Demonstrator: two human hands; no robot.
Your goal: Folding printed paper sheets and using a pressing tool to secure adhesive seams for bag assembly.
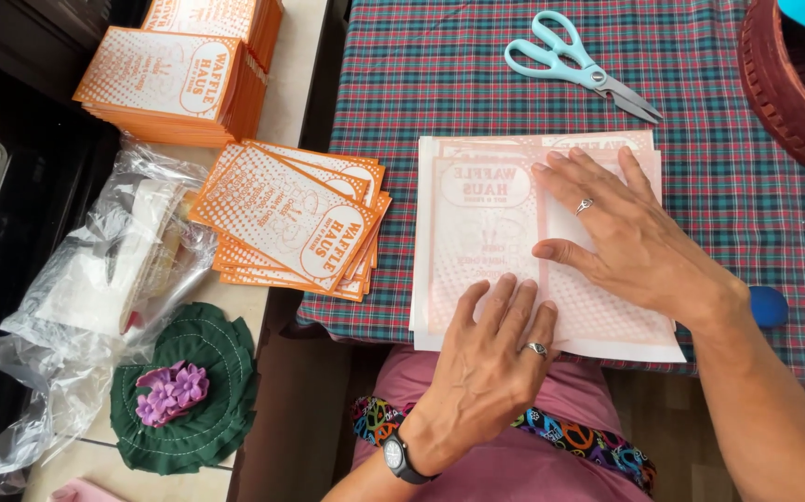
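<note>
Two hands: both are pressing flat, fingers spread, grasping nothing.
Left hand (494, 358): palm down on near edge of translucent orange-printed paper stack (477, 214).
Right hand (621, 232): is lying across stack's right half.
Stack: is resting on plaid tablecloth (458, 84), before the person.

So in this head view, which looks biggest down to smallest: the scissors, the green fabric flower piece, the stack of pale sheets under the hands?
1. Stack of pale sheets
2. Green fabric flower piece
3. Scissors, though they lie farther from the camera, so their gap with the flower piece is unsure.
</note>
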